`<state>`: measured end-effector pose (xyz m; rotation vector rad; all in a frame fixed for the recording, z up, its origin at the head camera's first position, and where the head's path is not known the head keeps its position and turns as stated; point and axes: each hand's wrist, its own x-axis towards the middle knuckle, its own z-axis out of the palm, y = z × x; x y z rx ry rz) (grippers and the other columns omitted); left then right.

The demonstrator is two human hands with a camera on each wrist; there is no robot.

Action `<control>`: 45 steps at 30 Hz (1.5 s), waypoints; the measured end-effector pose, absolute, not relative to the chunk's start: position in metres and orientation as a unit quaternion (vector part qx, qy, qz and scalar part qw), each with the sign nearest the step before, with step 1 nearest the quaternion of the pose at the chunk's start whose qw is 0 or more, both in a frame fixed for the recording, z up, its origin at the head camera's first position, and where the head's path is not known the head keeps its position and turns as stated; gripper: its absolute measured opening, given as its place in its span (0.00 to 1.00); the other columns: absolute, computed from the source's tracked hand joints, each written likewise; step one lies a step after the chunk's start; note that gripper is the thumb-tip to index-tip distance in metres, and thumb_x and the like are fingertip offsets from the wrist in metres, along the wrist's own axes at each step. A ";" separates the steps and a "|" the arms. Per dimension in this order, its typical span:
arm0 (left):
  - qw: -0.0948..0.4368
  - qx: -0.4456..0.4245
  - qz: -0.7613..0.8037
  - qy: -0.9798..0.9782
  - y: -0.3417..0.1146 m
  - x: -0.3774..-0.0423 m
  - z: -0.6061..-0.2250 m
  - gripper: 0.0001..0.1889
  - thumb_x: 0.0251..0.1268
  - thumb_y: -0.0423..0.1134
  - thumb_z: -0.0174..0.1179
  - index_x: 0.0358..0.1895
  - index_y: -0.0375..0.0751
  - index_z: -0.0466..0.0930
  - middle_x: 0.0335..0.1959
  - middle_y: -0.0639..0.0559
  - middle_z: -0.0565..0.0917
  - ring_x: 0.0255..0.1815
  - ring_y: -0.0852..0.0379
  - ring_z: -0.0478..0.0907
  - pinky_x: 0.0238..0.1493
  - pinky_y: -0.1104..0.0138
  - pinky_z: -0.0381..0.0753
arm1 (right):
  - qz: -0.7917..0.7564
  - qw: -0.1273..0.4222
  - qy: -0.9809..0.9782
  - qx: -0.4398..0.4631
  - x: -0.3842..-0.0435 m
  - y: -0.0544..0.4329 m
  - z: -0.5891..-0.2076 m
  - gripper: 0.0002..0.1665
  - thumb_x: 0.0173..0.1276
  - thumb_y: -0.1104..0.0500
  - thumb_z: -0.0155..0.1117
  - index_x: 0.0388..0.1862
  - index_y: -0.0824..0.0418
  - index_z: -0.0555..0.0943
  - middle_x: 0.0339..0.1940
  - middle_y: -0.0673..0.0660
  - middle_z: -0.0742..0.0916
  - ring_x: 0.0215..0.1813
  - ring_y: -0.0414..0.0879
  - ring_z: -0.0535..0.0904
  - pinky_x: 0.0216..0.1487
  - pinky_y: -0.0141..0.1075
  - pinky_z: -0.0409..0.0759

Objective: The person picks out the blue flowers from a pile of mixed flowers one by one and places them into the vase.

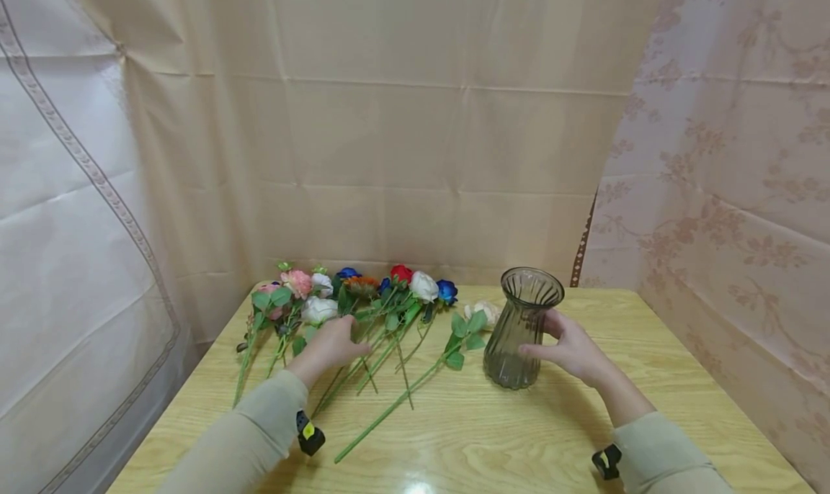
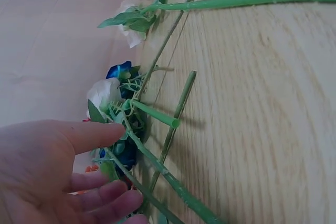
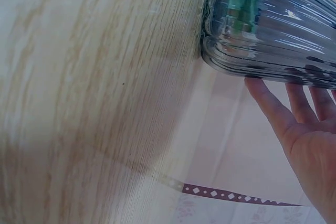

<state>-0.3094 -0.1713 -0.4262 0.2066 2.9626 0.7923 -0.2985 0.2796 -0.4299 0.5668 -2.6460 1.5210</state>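
Note:
My left hand (image 1: pixel 331 346) is over the flower stems, fingers loosely bent and nothing between them. In the left wrist view, its thumb and fingers (image 2: pixel 97 135) are close to green stems (image 2: pixel 170 179). On the right stands a ribbed, smoky glass vase (image 1: pixel 515 343), upright with a flared rim. My right hand (image 1: pixel 573 350) holds it from the right side, thumb toward the near face and fingers behind. In the right wrist view, the fingertips meet the side of the vase (image 3: pixel 273 30). A cream flower (image 1: pixel 483 312) lies beside the vase, its long stem (image 1: pixel 389 409) pointing nearer.
Several flowers lie at the back left of the wooden table (image 1: pixel 454 436): a pink one (image 1: pixel 297 284), a white rose (image 1: pixel 424 286), a red rose (image 1: pixel 401 273) and a blue rose (image 1: pixel 447 291). Their stems cross one another. A beige curtain (image 1: pixel 415 134) hangs behind the table.

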 end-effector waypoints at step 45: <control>0.025 0.103 0.289 0.951 -0.170 -0.308 -0.419 0.17 0.69 0.29 0.59 0.21 0.45 0.66 0.12 0.55 0.63 0.13 0.60 0.63 0.18 0.67 0.60 | 0.496 0.017 -0.844 0.202 -0.300 0.281 -0.431 0.56 0.63 0.54 0.78 0.80 0.67 0.57 0.72 0.72 0.72 0.74 0.71 0.63 0.69 0.66 0.61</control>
